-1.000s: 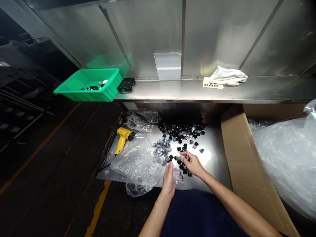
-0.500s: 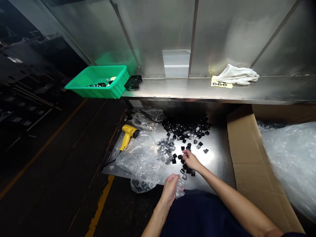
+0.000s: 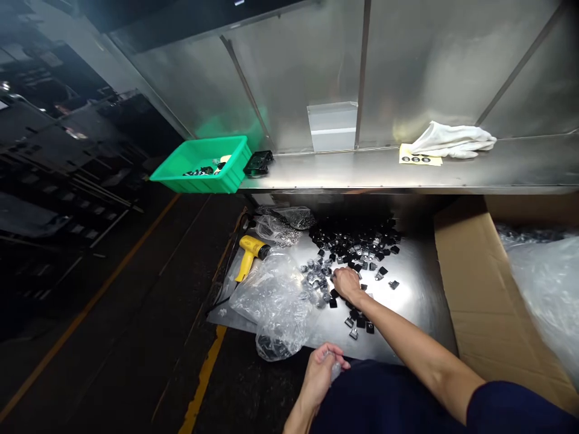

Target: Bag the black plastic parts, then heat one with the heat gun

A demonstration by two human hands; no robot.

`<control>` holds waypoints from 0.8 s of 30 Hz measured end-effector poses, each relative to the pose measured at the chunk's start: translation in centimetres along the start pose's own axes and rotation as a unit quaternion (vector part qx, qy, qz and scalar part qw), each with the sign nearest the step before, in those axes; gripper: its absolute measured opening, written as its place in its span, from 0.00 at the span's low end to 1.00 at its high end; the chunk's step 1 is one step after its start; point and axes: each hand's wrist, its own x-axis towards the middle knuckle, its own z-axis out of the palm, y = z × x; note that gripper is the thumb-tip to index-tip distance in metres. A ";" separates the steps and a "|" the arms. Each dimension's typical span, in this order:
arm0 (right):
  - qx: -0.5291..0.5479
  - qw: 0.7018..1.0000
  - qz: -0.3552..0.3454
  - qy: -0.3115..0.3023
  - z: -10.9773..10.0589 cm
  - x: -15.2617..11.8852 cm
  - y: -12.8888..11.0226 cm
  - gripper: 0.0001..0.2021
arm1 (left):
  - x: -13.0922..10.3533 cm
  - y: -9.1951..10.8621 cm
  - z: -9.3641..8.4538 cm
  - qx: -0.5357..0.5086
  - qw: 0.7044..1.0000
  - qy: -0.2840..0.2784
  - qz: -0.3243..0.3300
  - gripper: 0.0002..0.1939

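My left hand (image 3: pixel 322 369) is closed near the front of my shirt, around some crumpled-looking clear plastic (image 3: pixel 335 369); its exact kind is unclear. My right hand (image 3: pixel 347 283) reaches down to the metal bench (image 3: pixel 414 301), palm down with fingers curled. The fingertips are largely hidden, and whatever they pinch does not show. Just left of it lies a cluster of small clear plastic pieces (image 3: pixel 316 274). Small black plastic parts (image 3: pixel 360 322) with metal bits are scattered around the hand, and a dense heap of black parts (image 3: pixel 348 235) sits behind it.
A large clear plastic bag (image 3: pixel 275 301) and a yellow heat gun (image 3: pixel 248 256) lie on the left. A smaller bag of metal pieces (image 3: pixel 280 229) is behind. The shelf (image 3: pixel 335 173) holds a green bin (image 3: pixel 230 175) and white gloves (image 3: pixel 455 140). A cardboard box (image 3: pixel 484 301) stands right.
My right hand has moved slightly farther back, toward the clear pieces and the black heap. My left hand still holds the clear plastic, close to my body. The whole view has shifted somewhat.
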 end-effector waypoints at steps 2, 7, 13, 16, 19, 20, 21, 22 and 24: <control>0.020 1.000 -0.002 -0.007 -0.9 -1.1 1.0 0.12 | 0.6 -0.1 0.1 -0.033 0.999 0.004 0.005 0.10; 0.138 0.990 -0.019 -0.024 -3.5 -6.1 3.1 0.12 | 3.0 2.4 1.2 -0.157 0.988 0.015 -0.005 0.12; 0.277 0.958 -0.056 -0.047 -5.1 -11.3 2.0 0.06 | 5.3 5.6 3.5 -0.093 0.994 0.049 -0.037 0.28; 0.253 0.965 -0.058 -0.024 -5.5 -12.2 1.1 0.05 | 5.3 5.5 4.0 -0.101 0.993 0.048 -0.032 0.28; 0.193 0.979 -0.059 0.032 -5.4 -12.6 0.7 0.04 | 5.0 4.9 4.0 -0.133 0.988 0.075 -0.032 0.27; 0.184 0.980 -0.061 0.033 -5.2 -12.6 0.7 0.04 | 4.9 4.7 4.0 -0.138 0.986 0.084 -0.028 0.27; 0.182 0.981 -0.063 0.024 -5.1 -12.6 0.7 0.05 | 4.8 4.5 3.9 -0.139 0.986 0.090 -0.022 0.27; 0.184 0.981 -0.062 0.010 -4.9 -12.6 0.6 0.05 | 4.6 4.3 3.9 -0.139 0.986 0.095 -0.017 0.26; 0.185 0.981 -0.054 -0.012 -4.8 -12.6 0.6 0.06 | 4.3 4.2 3.8 -0.137 0.986 0.099 -0.011 0.26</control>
